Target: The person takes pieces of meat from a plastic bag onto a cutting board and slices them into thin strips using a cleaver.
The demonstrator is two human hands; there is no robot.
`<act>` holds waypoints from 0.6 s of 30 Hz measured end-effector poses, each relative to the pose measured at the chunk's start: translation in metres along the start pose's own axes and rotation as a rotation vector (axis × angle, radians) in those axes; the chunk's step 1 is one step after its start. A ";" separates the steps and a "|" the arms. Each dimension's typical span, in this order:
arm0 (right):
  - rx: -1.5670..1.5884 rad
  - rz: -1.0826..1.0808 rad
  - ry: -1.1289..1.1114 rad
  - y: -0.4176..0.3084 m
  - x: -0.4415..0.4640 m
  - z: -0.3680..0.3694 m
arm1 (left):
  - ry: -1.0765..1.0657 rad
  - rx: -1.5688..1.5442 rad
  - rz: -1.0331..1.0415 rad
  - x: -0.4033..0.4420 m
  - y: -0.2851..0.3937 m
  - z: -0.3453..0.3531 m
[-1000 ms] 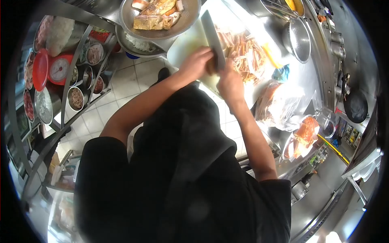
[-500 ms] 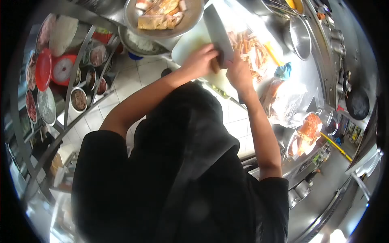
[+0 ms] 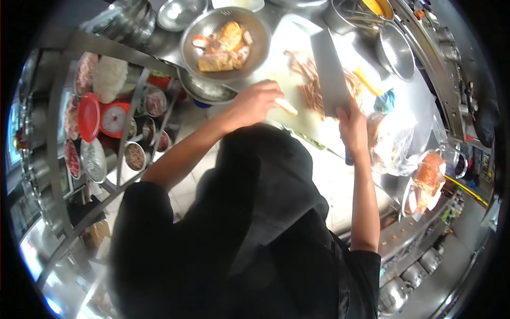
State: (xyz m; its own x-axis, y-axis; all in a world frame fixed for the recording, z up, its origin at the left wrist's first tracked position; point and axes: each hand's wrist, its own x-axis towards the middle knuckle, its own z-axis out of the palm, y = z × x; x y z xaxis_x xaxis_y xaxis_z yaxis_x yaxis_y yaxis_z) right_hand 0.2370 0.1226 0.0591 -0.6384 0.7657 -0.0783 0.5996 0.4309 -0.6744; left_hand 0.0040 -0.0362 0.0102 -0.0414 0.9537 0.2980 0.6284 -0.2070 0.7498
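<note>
My right hand (image 3: 353,127) is closed round the handle of a wide cleaver (image 3: 330,69), whose blade points away over the white cutting board (image 3: 276,72). Under and beside the blade lie cut brown strips of meat (image 3: 312,95). To the left, my left hand (image 3: 257,105) pinches a small pale piece of food (image 3: 286,107) above the near edge of the board. Beyond my left hand, a metal bowl (image 3: 260,53) holds browned chunks of meat (image 3: 220,61).
A yellow-handled tool (image 3: 369,81) and a plastic bag of food (image 3: 393,141) are right of the board. Further right sits a bowl with a large piece of meat (image 3: 427,178). On the left, a rack holds ingredient bowls (image 3: 136,156) and a red scale (image 3: 113,120).
The cleaver and my right hand have moved right, away from my left hand. My left hand is now apart from the blade, with the pale piece showing. The view has shifted.
</note>
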 end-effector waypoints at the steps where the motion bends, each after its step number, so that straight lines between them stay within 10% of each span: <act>1: -0.045 -0.007 0.008 0.001 -0.005 0.002 | 0.147 0.045 -0.063 0.002 0.002 -0.019; 9: -0.512 -0.366 0.224 -0.003 -0.023 0.003 | 0.335 0.211 -0.179 0.046 0.028 -0.098; 14: -0.514 -0.418 0.169 -0.002 -0.028 0.000 | -0.605 0.053 -0.057 0.087 0.061 -0.037; 18: -0.453 -0.426 0.221 0.010 -0.033 -0.003 | -0.729 -0.022 -0.065 0.128 0.032 0.004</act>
State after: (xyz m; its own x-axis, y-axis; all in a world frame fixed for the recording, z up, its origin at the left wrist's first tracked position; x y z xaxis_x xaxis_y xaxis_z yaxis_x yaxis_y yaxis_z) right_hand 0.2659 0.1027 0.0567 -0.7793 0.5434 0.3122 0.4913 0.8390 -0.2339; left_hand 0.0222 0.0796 0.0702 0.4546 0.8654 -0.2108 0.6259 -0.1420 0.7669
